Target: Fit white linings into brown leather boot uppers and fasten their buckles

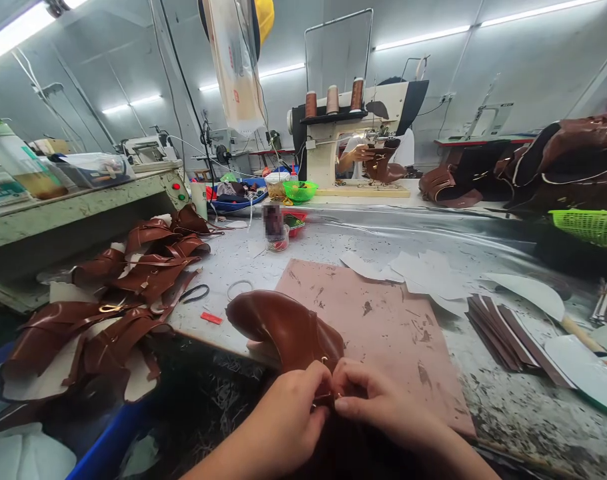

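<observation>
A glossy brown leather boot upper lies over the near edge of the bench, its rounded toe pointing to the far left. Both my hands meet at its near end, beside a small gold ring. My left hand is closed, thumb and fingers pinching the leather there. From the right, my right hand also pinches, with fingertips close to the left ones. Between them shows a narrow brown strap or edge; its detail is hidden by my fingers. Beneath the upper is a pinkish-brown mat.
Brown boot uppers are piled at left. Right of the mat lie dark strips and white paper pieces. A red piece sits near the front edge. Behind, a co-worker's hand holds leather at a sewing machine.
</observation>
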### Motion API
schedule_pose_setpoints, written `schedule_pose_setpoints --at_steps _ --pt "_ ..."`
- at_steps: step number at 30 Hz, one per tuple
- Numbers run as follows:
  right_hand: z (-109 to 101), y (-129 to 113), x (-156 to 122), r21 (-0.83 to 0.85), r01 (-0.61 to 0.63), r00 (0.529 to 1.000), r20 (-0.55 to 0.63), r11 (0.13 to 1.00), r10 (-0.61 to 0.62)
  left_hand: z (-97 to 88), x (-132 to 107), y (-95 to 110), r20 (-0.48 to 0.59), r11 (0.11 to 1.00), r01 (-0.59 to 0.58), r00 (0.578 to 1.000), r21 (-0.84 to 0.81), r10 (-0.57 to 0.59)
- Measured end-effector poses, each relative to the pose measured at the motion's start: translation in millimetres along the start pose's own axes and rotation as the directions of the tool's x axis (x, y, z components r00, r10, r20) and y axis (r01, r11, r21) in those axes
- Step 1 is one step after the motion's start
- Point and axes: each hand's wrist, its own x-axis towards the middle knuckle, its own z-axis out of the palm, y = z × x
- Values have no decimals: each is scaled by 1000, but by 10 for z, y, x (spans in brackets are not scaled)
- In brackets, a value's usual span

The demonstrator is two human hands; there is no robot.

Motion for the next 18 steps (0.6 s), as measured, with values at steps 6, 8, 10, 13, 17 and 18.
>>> schedule_pose_setpoints --at_steps 6,8,10,13,17,18 --pt "-9 -36 -14 37 28 999 -43 999 -26 -32 59 11 75 994 38 997 -98 -31" --pt "9 -6 -16 119 10 999 -32 993 -6 -35 68 -5 100 1000 4 995 3 -4" --pt "43 21 -24 108 10 998 -61 994 -3 -42 73 -21 97 991 -33 995 131 20" --pt "102 33 -56 -34 83 983 -162 996 -88 -76 78 -27 105 981 -57 994 186 38" --pt "154 61 -95 -161 213 941 -231 964 -246 -150 71 10 178 997 -24 984 76 10" --pt "165 87 -95 -217 253 925 -231 943 -302 -163 66 21 189 999 -10 982 54 -1"
